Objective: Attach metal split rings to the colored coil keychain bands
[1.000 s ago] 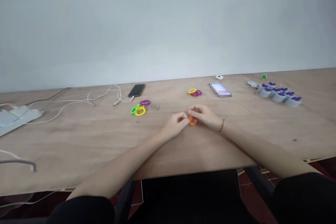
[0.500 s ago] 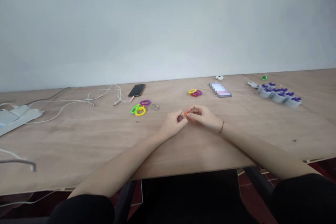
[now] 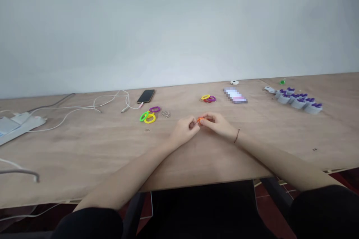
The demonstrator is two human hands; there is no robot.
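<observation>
Obs., head cam, own body only. Two bare arms enter from lower corners, both w/ forearms uncovered from sleeve hem to wrist. L sleeve [image 3: 86, 226]: black, matte, dark fabric, hem a soft rounded edge, rest cut off by frame. R sleeve [image 3: 322, 212]: same black fabric, same look, also cut off at frame edge. Fabric detail not resolved, too dark. R wrist: thin dark cord bracelet [image 3: 237, 136], single strand, looks brown-black, clasp/knot too small to tell. L wrist bare. L hand [image 3: 185, 130] and R hand [image 3: 218, 124] bare, nails too small to tell. Forearms [image 3: 126, 183] slim, tapering to wrist
</observation>
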